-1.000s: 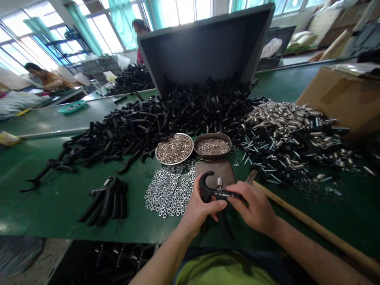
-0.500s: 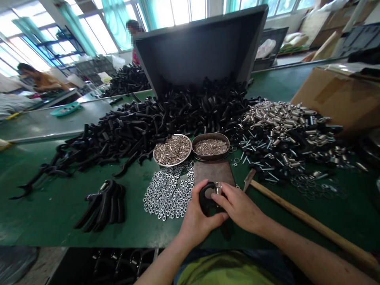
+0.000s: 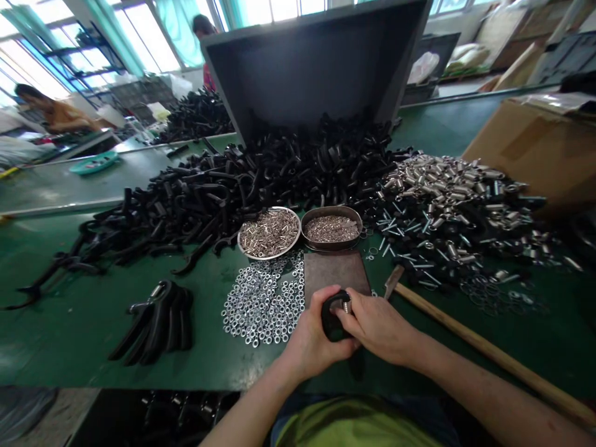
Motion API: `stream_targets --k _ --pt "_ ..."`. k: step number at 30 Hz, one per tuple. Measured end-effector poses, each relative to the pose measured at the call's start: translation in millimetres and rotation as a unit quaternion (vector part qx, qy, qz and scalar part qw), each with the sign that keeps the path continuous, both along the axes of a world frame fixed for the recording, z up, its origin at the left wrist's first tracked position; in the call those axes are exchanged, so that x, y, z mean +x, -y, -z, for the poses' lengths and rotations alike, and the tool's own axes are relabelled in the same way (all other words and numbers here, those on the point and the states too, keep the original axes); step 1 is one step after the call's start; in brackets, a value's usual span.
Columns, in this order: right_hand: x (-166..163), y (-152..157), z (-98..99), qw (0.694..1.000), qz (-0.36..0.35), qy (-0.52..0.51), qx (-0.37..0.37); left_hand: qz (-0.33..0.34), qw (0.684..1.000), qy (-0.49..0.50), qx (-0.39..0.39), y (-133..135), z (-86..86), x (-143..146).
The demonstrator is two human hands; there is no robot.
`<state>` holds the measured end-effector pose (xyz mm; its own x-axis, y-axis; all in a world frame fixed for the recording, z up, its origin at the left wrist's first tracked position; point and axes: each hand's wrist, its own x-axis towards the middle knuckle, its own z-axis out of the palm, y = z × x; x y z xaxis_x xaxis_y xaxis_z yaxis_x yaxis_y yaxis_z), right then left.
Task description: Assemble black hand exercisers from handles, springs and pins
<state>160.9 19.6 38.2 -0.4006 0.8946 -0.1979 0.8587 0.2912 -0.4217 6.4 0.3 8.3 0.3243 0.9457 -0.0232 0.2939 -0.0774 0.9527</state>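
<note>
Near the table's front edge, my left hand [image 3: 310,338] is closed around a black curved plastic part [image 3: 328,324] with a rounded, hooked end. My right hand [image 3: 384,328] presses in from the other side, its fingers closed on a small metal coil spring [image 3: 346,304] at that part's edge. Fingers cover much of the part and of the spring. Just beyond the hands lies a flat metal plate [image 3: 333,270]. A hammer [image 3: 465,329] with a wooden handle rests to the right, its head near my right hand.
Several assembled black clamps [image 3: 162,326] stand at left. Loose nuts [image 3: 263,307] lie beside the plate. Behind sit a dish of pins [image 3: 270,233] and a tin of small metal pieces [image 3: 331,230]. Black parts [image 3: 288,171] spill from a grey bin [image 3: 316,68]; springs [image 3: 447,186] pile at right.
Both hands have shifted slightly right with the black part, which is turned more. My right fingers now cover more of the spring. The view has shifted a little.
</note>
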Motion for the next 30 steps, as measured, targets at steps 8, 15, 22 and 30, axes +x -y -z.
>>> stream_targets --k 8,15,22,30 --pt "-3 -62 -9.4 0.986 -0.082 0.142 0.021 -0.023 0.978 -0.155 0.139 -60 1.0 -23" --pt "-71 -134 -16.2 0.98 -0.079 0.048 0.176 -0.227 0.859 -0.425 0.175 -139 -9.6 -95" --pt "-120 -171 5.9 0.982 -0.058 0.028 0.178 -0.222 0.858 -0.431 0.172 -155 -4.5 -102" --pt "-107 -175 9.5 0.989 -0.015 -0.048 0.143 -0.323 0.874 -0.326 0.162 -159 -11.1 -99"
